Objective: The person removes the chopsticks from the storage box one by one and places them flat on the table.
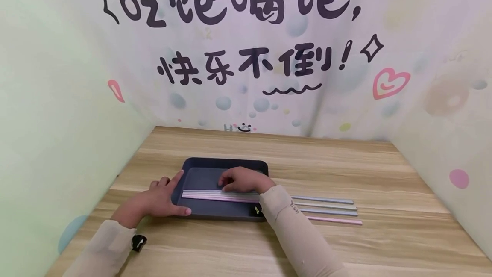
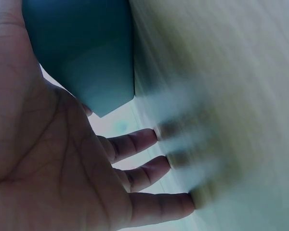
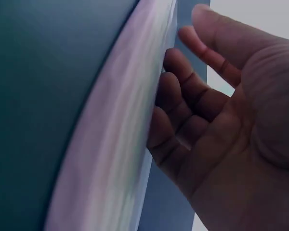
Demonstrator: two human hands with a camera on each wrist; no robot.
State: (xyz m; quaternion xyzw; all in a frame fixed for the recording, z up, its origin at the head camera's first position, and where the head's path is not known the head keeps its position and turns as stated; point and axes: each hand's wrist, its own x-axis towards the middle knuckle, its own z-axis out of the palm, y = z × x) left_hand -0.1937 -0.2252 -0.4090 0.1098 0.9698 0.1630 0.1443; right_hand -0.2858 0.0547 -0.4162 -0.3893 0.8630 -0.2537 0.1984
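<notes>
A dark tray (image 1: 203,215) lies on the table, with a row of thin pastel sticks (image 1: 215,195) in it. The left hand (image 1: 159,198) rests at the tray's left end, index finger at the left rim and thumb over the near rim; in the left wrist view the hand (image 2: 62,159) has its other fingers reaching down to the table beside the tray (image 2: 86,53). Over the sticks is the right hand (image 1: 246,180), fingers loosely bent. The right wrist view has this hand (image 3: 221,110) holding nothing, its fingertips beside the sticks (image 3: 111,120); contact cannot be told.
More thin sticks (image 1: 330,212) extend over the wooden table (image 1: 384,183) to the right of the right forearm, which hides whether they join those in the tray. Printed walls stand behind and at both sides. A small black object (image 1: 139,243) is at the left cuff.
</notes>
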